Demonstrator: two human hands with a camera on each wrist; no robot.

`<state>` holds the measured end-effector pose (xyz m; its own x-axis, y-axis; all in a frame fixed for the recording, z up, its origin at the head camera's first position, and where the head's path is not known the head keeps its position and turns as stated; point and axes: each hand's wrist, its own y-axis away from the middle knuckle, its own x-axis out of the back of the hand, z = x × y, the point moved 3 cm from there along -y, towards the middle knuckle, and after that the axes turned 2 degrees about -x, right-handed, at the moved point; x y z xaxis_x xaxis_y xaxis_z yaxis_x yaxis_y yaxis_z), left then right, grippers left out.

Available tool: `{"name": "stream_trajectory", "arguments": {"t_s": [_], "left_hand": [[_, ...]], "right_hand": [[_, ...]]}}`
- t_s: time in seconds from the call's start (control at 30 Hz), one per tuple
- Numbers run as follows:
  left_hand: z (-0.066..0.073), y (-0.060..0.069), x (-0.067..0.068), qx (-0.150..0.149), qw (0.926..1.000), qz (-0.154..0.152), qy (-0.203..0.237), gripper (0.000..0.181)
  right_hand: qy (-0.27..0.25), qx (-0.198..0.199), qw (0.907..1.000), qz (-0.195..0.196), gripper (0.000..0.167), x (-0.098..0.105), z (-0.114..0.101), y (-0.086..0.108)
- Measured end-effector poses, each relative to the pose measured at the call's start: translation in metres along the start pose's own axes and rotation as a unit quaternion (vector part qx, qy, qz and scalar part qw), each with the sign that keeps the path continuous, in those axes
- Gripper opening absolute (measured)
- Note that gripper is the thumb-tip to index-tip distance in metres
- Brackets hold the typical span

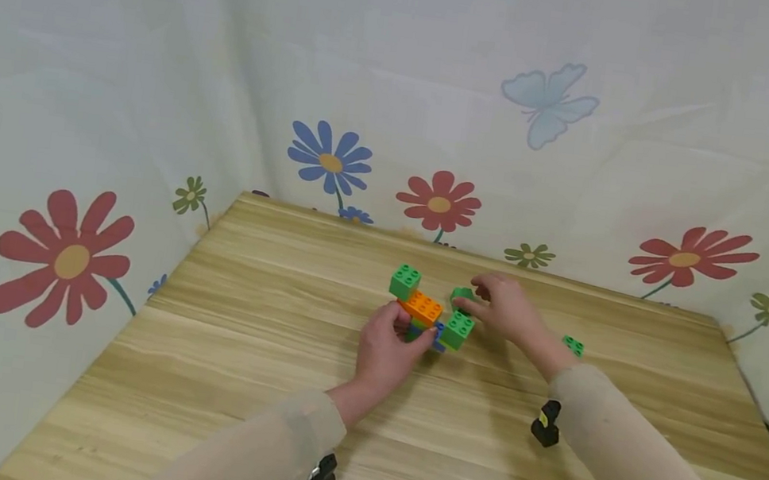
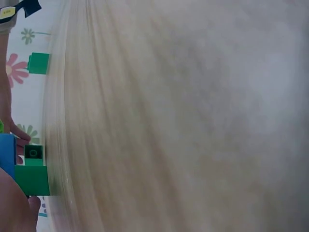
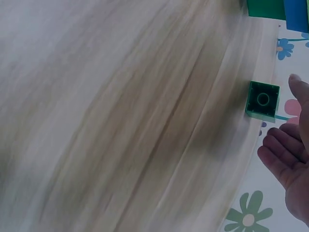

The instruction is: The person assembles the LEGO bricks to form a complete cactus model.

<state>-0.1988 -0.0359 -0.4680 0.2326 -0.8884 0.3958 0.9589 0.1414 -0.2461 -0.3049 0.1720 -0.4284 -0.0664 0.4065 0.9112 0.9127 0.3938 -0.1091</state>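
- Mid-counter [image 1: 264, 281], my left grip [image 1: 389, 349] pinched a stacked brick build [image 1: 423, 309] between thumb and fingers; a harder squeeze, I judged, could have popped its joints.
- Just beyond, my right grip [image 1: 507, 309] hung with fingers loosely extended, holding nothing, beside a loose green brick [image 3: 263, 99] tipped on its side; a hasty close could have knocked it away.
- The build's green end brick [image 1: 458, 329] jutted near that grip, inviting a bump.
- Another green brick [image 1: 572, 345] lay by the right sleeve [image 1: 599, 398], where a sweeping forearm could have nudged it.
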Motion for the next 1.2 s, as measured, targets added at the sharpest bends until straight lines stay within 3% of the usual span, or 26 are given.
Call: {"name": "stream_trajectory", "arguments": {"t_s": [0.23,0.43,0.77,1.0,1.2], "left_hand": [[0.001,0.001,-0.002,-0.004,1.0000,-0.003,-0.001,0.034],[-0.001,0.002,-0.003,-0.003,1.0000,-0.002,-0.003,0.035],[0.000,0.002,-0.002,-0.001,1.0000,-0.003,-0.006,0.035],[-0.001,0.001,-0.001,-0.004,1.0000,0.001,-0.008,0.035],[-0.002,0.000,-0.001,-0.009,0.9999,0.002,-0.004,0.035]], "right_hand": [[0.011,-0.009,0.9999,0.000,0.051,-0.006,0.002,-0.001],[-0.006,0.018,0.9998,0.003,0.044,-0.006,0.008,0.000],[-0.048,0.052,0.9971,-0.030,0.037,0.006,0.026,0.012],[-0.048,0.083,0.9944,-0.045,0.039,0.017,0.027,0.023],[-0.027,0.082,0.9950,-0.049,0.045,0.022,0.030,0.024]]}}
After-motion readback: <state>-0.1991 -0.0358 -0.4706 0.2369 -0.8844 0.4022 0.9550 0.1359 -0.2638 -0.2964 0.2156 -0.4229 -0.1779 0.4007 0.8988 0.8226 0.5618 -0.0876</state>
